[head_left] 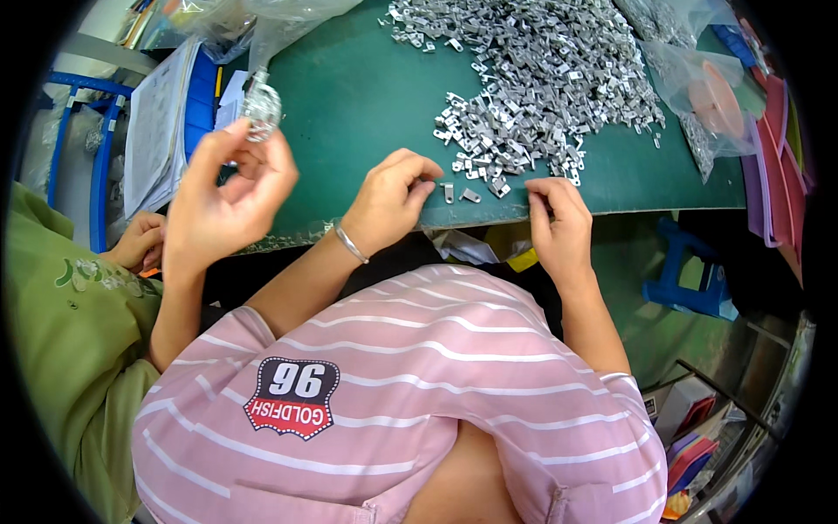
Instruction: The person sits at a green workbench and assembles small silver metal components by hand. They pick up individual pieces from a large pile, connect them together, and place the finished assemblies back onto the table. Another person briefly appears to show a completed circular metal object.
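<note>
My left hand (384, 203), with a silver bangle at the wrist, hovers over the table's near edge. Its fingers are curled in, thumb close to the index finger; what they hold, if anything, is hidden. Just right of its fingertips lie a small metal bracket (449, 193) and a second bracket (470, 196), apart from the heap. Across from it, my right hand (560, 223) rests at the edge with fingers bent inward and their inside hidden. Beyond both hands spreads a large heap of small silver metal brackets (559, 87), each with a hole.
At left, a co-worker in green raises a hand (231, 196) pinching a shiny metal bundle (262, 109). Papers (161, 131) and a blue rack (109, 166) stand beyond. Clear bags (698, 87) lie right of the heap on the green table (358, 96). A blue stool (690, 271) stands below.
</note>
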### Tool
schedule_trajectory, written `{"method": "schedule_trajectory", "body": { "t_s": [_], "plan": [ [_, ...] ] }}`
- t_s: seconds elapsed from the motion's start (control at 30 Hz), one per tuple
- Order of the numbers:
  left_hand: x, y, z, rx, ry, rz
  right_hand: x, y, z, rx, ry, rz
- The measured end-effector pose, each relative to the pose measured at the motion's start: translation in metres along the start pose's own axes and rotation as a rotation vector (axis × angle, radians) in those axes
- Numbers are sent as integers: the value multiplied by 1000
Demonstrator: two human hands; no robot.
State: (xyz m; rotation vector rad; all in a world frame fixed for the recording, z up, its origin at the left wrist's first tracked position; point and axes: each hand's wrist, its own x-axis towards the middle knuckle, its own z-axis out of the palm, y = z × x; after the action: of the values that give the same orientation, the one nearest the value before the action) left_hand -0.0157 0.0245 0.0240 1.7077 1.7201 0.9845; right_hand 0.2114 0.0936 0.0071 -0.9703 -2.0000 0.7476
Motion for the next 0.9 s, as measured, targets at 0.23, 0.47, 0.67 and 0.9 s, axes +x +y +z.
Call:
{"method": "schedule_trajectory", "body": {
  "t_s": [0.23,0.47,0.67,0.9],
  "plan": [
    [-2,10,9,75,-87,10,4,-6,18,-116,-71,-138],
    [-2,7,8,55,-64,8,1,-3,14,-120,-68,-102],
    [1,2,13,98,-51,41,7,-19,30,-151,-89,-270],
    [-4,3,11,-273,-63,-194,6,-19,36,-20,-18,-124]
  ]
}}
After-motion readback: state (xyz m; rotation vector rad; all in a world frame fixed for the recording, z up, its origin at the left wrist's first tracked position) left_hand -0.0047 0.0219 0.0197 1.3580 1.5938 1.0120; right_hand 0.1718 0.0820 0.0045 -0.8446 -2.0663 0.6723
